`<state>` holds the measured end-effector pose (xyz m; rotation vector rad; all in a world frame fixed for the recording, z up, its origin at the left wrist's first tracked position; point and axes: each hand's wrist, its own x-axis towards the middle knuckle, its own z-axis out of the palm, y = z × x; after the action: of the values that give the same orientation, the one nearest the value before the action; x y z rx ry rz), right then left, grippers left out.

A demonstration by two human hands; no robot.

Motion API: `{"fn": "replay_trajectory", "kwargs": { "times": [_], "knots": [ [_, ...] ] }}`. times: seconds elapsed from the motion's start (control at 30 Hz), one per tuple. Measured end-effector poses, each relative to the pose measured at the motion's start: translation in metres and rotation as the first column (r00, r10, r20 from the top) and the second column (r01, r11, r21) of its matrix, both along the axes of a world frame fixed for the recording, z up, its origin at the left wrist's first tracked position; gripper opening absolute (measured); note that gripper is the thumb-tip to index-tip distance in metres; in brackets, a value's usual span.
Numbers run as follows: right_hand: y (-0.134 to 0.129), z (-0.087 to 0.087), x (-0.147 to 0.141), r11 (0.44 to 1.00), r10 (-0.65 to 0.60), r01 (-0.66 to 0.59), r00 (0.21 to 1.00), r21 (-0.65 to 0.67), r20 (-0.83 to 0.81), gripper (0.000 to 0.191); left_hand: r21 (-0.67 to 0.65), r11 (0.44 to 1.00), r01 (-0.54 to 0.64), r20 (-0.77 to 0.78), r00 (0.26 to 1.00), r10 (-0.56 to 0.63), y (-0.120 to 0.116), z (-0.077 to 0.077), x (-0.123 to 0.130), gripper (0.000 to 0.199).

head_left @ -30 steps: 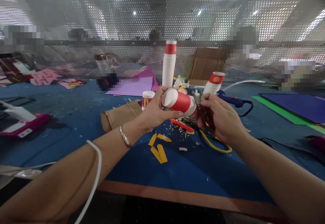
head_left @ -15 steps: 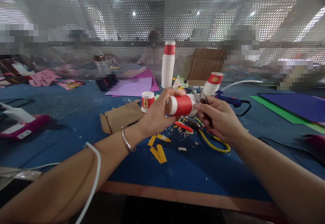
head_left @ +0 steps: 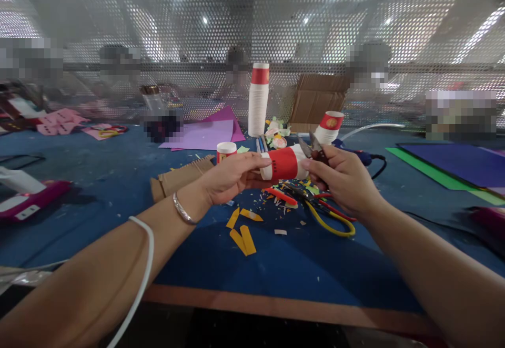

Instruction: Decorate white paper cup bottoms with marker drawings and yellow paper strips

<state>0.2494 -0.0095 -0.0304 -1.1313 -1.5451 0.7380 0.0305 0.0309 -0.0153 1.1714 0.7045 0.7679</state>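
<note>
A red and white paper cup (head_left: 284, 163) lies on its side in the air between my hands, above the table. My left hand (head_left: 236, 175) holds its left end, with fingers along the top edge and others underneath. My right hand (head_left: 342, 175) grips a pair of scissors (head_left: 315, 151), their blades parted and pointing up beside the cup's right end. The right thumb touches that white end. Behind my left hand stands another paper cup (head_left: 226, 149), partly hidden. Below the held cup lie yellow-handled pliers (head_left: 329, 227) and an orange-red tool (head_left: 282, 196).
Yellow paper strips (head_left: 243, 238) and small scraps litter the blue table (head_left: 284, 269). Folded cardboard (head_left: 183, 177) lies left. A tall cup stack (head_left: 257, 109), a shorter stack (head_left: 329, 127) and a blue glue gun (head_left: 361, 156) stand or lie behind. Coloured sheets (head_left: 445, 164) are at right.
My left hand has shifted from around the cup to its left end, its fingers straighter. The cup has tilted slightly. My right hand keeps the scissors in nearly the same spot.
</note>
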Motion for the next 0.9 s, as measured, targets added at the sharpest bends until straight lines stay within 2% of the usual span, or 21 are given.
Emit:
{"fn": "replay_trajectory", "kwargs": {
  "times": [0.07,0.13,0.3,0.37,0.43,0.6,0.77,0.9],
  "knots": [
    [0.0,0.0,0.002,1.0,-0.01,0.008,0.998,0.021,0.059,0.026,0.049,0.998,-0.032,0.019,0.999,0.031,0.001,-0.002,0.0,0.016],
    [0.0,0.0,0.003,0.998,-0.048,0.042,0.991,0.054,0.123,0.027,0.156,0.981,-0.112,0.05,0.993,0.105,0.002,-0.004,0.001,0.02],
    [-0.003,0.001,-0.001,0.959,-0.233,0.189,0.95,0.21,0.209,0.016,0.419,0.859,-0.294,0.079,0.954,0.289,0.004,-0.014,0.003,0.046],
    [-0.007,0.002,-0.005,0.961,-0.207,0.163,0.96,0.225,0.189,0.024,0.506,0.798,-0.328,0.069,0.937,0.342,0.006,-0.018,0.004,0.05],
    [-0.011,0.003,-0.009,0.975,-0.142,0.107,0.975,0.195,0.173,0.034,0.546,0.767,-0.336,0.066,0.931,0.36,0.006,-0.019,0.005,0.053],
    [-0.015,0.001,-0.016,0.998,-0.014,0.002,0.983,0.066,0.184,0.052,0.541,0.782,-0.309,0.088,0.946,0.313,0.0,-0.018,0.008,0.056],
    [-0.013,-0.004,-0.018,0.999,-0.005,-0.004,0.983,0.049,0.184,0.054,0.556,0.774,-0.303,0.078,0.946,0.315,-0.01,-0.015,0.011,0.055],
    [-0.014,-0.003,-0.02,0.996,0.068,-0.077,0.982,0.045,0.179,0.053,0.511,0.792,-0.333,0.147,0.942,0.302,-0.014,-0.013,0.015,0.053]
  ]
}}
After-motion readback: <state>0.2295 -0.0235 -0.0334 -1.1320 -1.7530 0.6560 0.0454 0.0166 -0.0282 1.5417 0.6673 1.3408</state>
